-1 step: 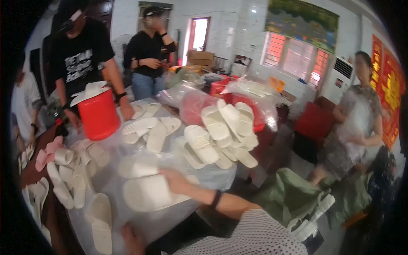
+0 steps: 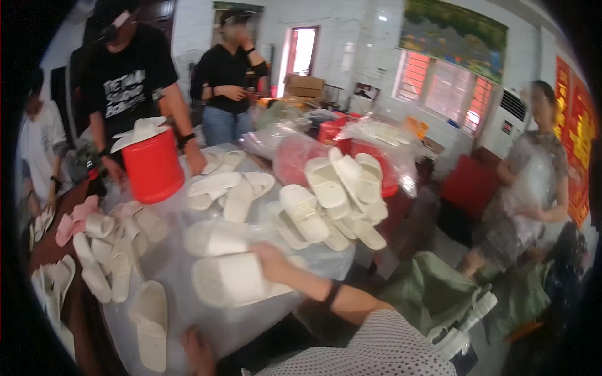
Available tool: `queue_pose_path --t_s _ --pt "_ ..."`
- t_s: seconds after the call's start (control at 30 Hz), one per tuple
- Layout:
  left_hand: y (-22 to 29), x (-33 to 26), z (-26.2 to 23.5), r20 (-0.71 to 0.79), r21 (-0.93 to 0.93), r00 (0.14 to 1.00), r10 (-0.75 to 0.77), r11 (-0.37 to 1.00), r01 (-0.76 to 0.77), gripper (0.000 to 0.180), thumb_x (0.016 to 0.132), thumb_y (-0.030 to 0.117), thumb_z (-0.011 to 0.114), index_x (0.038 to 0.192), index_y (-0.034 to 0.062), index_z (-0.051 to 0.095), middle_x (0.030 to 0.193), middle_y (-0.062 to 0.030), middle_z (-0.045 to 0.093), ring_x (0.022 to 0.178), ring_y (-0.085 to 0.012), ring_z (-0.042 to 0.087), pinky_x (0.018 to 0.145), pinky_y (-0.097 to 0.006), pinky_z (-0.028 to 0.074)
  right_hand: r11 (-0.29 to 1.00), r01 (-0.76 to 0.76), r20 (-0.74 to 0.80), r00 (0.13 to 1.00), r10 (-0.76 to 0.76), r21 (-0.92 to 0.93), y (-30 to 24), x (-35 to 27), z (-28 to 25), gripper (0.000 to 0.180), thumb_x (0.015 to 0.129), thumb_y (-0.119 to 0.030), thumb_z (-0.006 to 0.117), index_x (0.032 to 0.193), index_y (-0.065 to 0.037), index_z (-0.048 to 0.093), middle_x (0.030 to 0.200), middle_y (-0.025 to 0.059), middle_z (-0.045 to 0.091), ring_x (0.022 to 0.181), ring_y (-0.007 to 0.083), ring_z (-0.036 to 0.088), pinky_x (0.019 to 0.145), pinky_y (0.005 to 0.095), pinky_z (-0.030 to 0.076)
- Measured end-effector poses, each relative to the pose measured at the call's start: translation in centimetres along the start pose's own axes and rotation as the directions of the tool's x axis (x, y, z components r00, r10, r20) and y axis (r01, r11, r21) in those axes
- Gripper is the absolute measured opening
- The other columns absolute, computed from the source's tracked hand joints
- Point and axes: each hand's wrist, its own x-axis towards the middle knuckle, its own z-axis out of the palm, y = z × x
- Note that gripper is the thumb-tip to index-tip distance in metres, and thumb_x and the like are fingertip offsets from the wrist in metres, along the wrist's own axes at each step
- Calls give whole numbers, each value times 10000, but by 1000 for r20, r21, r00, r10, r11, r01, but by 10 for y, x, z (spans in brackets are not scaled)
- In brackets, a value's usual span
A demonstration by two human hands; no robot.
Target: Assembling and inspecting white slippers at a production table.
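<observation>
My right hand grips a white slide slipper around its strap, just above the plastic-covered table. Right behind it, a second white slipper lies against the first, blurred; whether my fingers also hold it I cannot make out. At the near table edge rests my left hand, smeared and partly cut off, so its fingers do not show clearly. To its left is a lone white slipper. A pile of white slippers sits beyond my right hand.
Several white slippers and pink ones lie at the left. A red bucket stands near a co-worker. Behind the pile are clear plastic bags. A green sack is on the right, near another person.
The whole view has shifted slightly, so everything appears a little further right. My right hand keeps its grip on the slipper.
</observation>
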Motion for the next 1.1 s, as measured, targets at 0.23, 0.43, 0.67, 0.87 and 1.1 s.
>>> queue_pose_path --t_s 0.23,0.43,0.67,0.87,1.1 --pt "35 6 -14 -132 34 990 56 998 -52 174 763 93 633 919 30 586 1009 -161 576 952 -367 520 830 -461 409 955 -239 -40 971 235 -174 7 -25 -71 278 698 6 579 968 -63 579 858 154 598 779 342 592 676 416 472" --pt "38 9 -22 -83 54 996 14 999 -9 156 744 84 644 887 43 597 980 -153 578 919 -352 528 786 -459 418 835 -192 -352 936 -2 -515 47 8 -107 241 729 -5 581 968 -26 568 828 181 602 712 361 605 641 432 482" --pt "40 16 -14 -147 77 985 87 994 -77 185 715 66 662 882 49 583 970 -137 580 875 -343 539 757 -435 422 823 -381 -281 918 281 -422 133 54 -98 256 776 -104 611 977 47 569 1073 261 547 1018 423 511 867 472 425" --pt "46 16 -22 -149 20 979 142 990 -140 160 706 52 669 846 36 594 944 -132 588 870 -333 544 761 -419 430 748 -113 -113 992 52 -654 145 31 -72 344 774 -177 631 1051 23 590 1075 205 583 1069 367 508 920 432 414" --pt "49 18 -24 -160 10 983 93 996 -93 133 727 68 671 852 45 633 944 -121 605 866 -318 559 779 -412 428 901 -145 -231 972 52 -409 104 23 -81 235 800 -119 609 997 8 625 1034 195 612 1000 361 548 868 420 435"
